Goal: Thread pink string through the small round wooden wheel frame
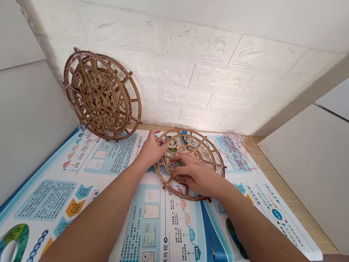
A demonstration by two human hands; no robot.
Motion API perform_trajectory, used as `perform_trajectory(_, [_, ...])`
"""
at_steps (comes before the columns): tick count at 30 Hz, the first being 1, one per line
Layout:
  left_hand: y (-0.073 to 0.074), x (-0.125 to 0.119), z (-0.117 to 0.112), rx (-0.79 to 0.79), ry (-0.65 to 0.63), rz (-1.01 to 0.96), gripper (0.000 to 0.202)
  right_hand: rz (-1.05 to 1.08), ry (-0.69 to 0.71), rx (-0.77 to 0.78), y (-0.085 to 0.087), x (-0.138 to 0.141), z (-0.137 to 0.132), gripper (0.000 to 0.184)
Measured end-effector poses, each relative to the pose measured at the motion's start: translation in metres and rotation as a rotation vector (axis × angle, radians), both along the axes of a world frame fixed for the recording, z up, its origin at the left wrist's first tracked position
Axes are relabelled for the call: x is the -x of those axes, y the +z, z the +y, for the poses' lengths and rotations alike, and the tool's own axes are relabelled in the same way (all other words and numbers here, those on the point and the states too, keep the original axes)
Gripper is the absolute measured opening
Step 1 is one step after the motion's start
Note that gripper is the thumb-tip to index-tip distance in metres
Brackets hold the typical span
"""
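A round bronze-coloured openwork frame, with spokes and scroll patterns, lies on the printed sheets in front of me. My left hand is at its upper left edge, fingers curled and closed on the rim. Over the lower left part of the frame is my right hand. Its thumb and index finger are bent towards each other near the inner ring; whatever sits between the fingertips is too small to make out. Reddish thin wire runs along parts of the rim.
Several similar round frames lean in a stack against the white brick-patterned wall at the back left. A tangle of pink and red thin wire lies to the right. Printed sheets cover the wooden table; white panels flank both sides.
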State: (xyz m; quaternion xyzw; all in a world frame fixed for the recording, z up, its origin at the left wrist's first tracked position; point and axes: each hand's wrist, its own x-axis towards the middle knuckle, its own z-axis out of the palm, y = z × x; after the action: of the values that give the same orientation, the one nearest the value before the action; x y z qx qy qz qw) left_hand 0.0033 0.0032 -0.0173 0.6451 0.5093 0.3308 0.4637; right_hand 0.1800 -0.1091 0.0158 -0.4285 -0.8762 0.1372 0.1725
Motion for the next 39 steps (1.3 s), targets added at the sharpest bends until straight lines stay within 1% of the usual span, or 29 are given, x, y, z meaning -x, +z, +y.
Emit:
perform_trajectory(3, [0.001, 0.0, 0.0, 0.012, -0.005, -0.015, 0.065, -0.036, 0.008, -0.016, 0.001, 0.002, -0.001, 0.037])
perform_trajectory(5, [0.0, 0.0, 0.0, 0.005, -0.002, -0.01, 0.065, -0.022, 0.02, -0.024, 0.003, 0.001, -0.001, 0.035])
perform_trajectory(7, [-0.003, 0.0, 0.001, -0.002, -0.005, -0.01, 0.065, 0.039, 0.022, -0.051, 0.003, -0.001, -0.001, 0.037])
perform_trajectory(9, [-0.006, 0.0, 0.003, 0.001, -0.011, -0.019, 0.065, 0.131, -0.016, -0.102, 0.004, -0.006, 0.0, 0.041])
perform_trajectory(12, [-0.008, -0.001, 0.003, 0.018, -0.012, -0.02, 0.067, 0.266, -0.161, -0.188, 0.003, -0.019, 0.005, 0.041])
perform_trajectory(15, [-0.005, 0.0, 0.002, 0.027, -0.015, -0.012, 0.068, 0.36, -0.363, -0.228, -0.001, -0.035, 0.011, 0.034])
perform_trajectory(19, [0.001, 0.001, 0.0, 0.045, -0.012, 0.027, 0.067, 0.438, -0.637, -0.186, -0.01, -0.05, 0.017, 0.028])
perform_trajectory(21, [0.001, 0.001, 0.0, 0.058, -0.015, 0.027, 0.067, 0.467, -0.708, -0.149, -0.014, -0.052, 0.018, 0.028])
perform_trajectory(23, [0.0, 0.001, 0.0, 0.056, -0.014, 0.011, 0.068, 0.48, -0.721, -0.128, -0.016, -0.051, 0.019, 0.029])
perform_trajectory(30, [-0.002, 0.001, 0.0, 0.053, -0.034, -0.041, 0.067, 0.443, -0.642, -0.123, -0.018, -0.045, 0.019, 0.031])
perform_trajectory(35, [-0.001, 0.001, -0.001, 0.038, -0.019, -0.003, 0.068, 0.441, -0.644, -0.134, -0.017, -0.045, 0.02, 0.03])
perform_trajectory(39, [-0.002, 0.0, 0.0, 0.034, -0.018, -0.018, 0.067, 0.439, -0.648, -0.126, -0.017, -0.045, 0.02, 0.03])
